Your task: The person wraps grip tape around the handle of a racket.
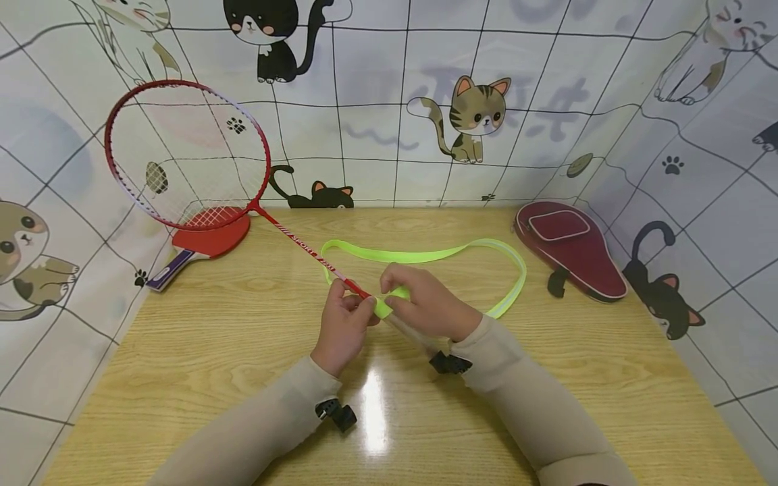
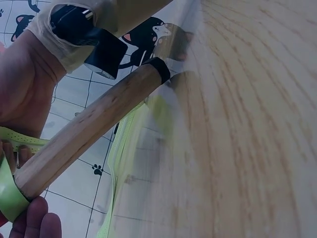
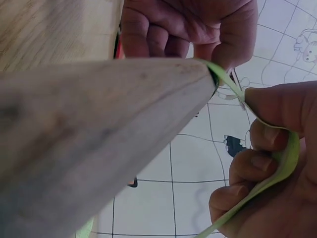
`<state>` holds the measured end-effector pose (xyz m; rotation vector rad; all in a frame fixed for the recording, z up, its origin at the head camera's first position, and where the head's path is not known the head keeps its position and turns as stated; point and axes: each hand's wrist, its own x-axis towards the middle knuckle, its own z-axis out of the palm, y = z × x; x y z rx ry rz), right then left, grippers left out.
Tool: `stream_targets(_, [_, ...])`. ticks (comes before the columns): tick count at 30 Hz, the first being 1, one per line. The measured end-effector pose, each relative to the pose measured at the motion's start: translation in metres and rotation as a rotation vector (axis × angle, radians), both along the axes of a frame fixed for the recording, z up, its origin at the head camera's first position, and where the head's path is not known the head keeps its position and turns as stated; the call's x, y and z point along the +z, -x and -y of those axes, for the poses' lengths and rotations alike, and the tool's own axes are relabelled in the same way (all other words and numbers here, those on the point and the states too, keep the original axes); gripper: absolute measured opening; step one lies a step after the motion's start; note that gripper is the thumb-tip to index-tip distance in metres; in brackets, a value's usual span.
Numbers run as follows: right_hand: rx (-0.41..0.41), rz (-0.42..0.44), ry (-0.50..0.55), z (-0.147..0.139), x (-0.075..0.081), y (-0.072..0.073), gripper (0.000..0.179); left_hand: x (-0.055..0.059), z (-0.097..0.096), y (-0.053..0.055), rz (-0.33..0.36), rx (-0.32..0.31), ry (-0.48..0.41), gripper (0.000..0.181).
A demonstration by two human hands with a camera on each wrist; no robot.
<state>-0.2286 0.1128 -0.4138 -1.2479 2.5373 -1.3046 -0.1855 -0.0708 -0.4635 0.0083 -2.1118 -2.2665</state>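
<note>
My left hand (image 1: 345, 327) grips a red and white badminton racket (image 1: 306, 250) at the lower shaft, thumb pressing on the top of the handle. Bare wood shows on the handle (image 2: 89, 131), which has a dark butt end. A neon yellow-green grip tape (image 1: 419, 256) wraps around the handle's top by the left thumb. From there it runs taut to my right hand (image 1: 431, 304), whose curled fingers and thumb hold it in the right wrist view. The rest of the tape loops loosely over the table beyond the hands.
A red table tennis paddle (image 1: 221, 237) lies at the back left, partly under the racket head. To the back right is a dark red paddle case (image 1: 574, 246) with a black tab. A cat-print cloth (image 1: 377, 135) stands behind the wooden table (image 1: 213, 351).
</note>
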Motion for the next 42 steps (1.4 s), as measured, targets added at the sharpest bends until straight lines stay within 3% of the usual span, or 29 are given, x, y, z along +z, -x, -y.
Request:
stream_targets(7, [-0.079, -0.004, -0.045, -0.001, -0.008, 0.007, 0.017, -0.001, -0.001, 0.0, -0.037, -0.013, -0.025, 0.023])
stream_targets(14, [-0.12, 0.041, -0.089, -0.003, -0.007, 0.008, 0.018, -0.001, -0.001, 0.0, -0.052, -0.026, -0.055, 0.023])
stream_targets(24, [-0.089, 0.121, -0.144, -0.004, -0.007, 0.01, 0.033, -0.002, 0.001, 0.0, -0.078, -0.039, -0.019, 0.02])
stream_targets(31, [-0.11, 0.169, -0.196, -0.002, -0.008, 0.009, 0.033, -0.005, 0.0, 0.001, -0.038, -0.037, -0.015, 0.019])
stream_targets(42, [-0.146, 0.169, -0.188, 0.003, -0.01, 0.006, 0.03, -0.01, 0.0, 0.004, 0.023, -0.044, -0.013, 0.018])
